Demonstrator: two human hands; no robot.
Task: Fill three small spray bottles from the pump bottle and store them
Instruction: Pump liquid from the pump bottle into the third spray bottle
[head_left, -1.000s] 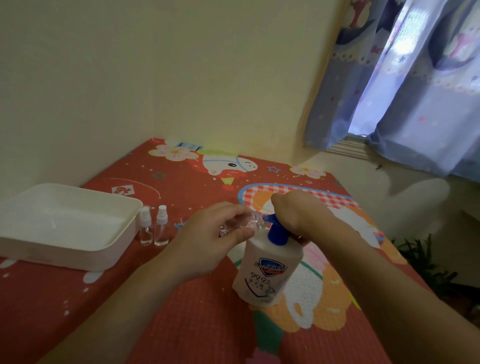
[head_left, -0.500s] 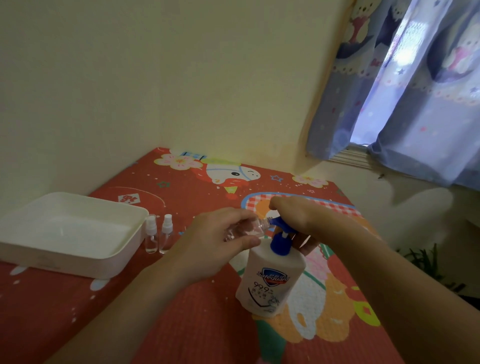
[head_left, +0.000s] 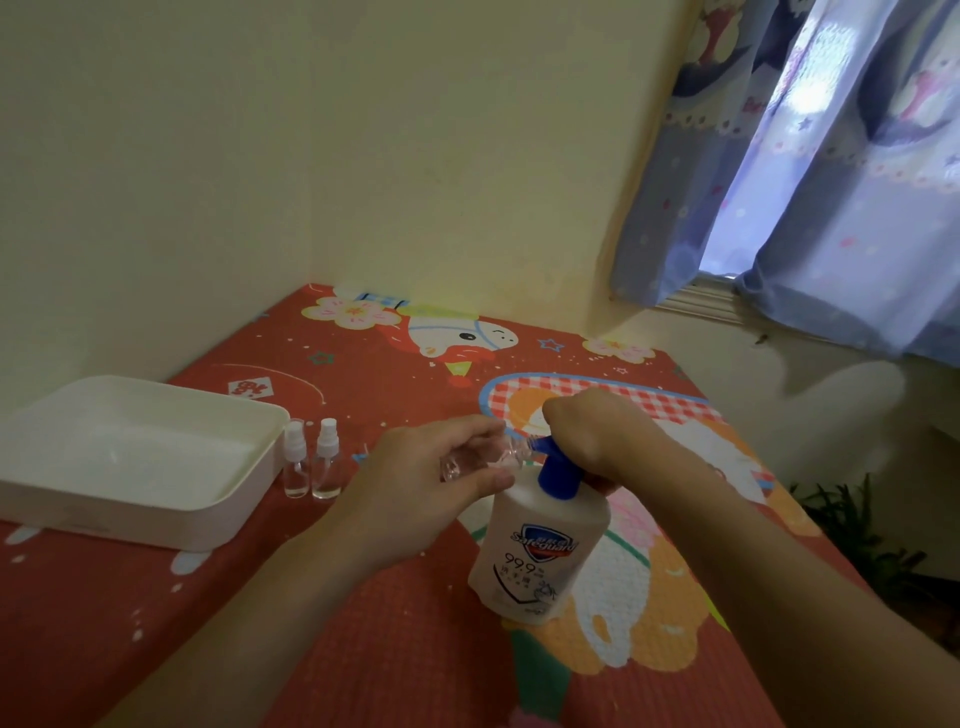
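The right hand (head_left: 582, 426) is pressing further down on the white pump bottle's (head_left: 540, 551) blue pump head (head_left: 558, 467) while left-hand fingers (head_left: 415, 483) keep gripping the small clear bottle (head_left: 483, 457) tilted at the nozzle, so filling is continuing.

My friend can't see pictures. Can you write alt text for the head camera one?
A left hand holds a small clear bottle sideways at the blue nozzle of a white pump bottle while the right hand presses the pump. Two capped spray bottles stand beside a white tray.
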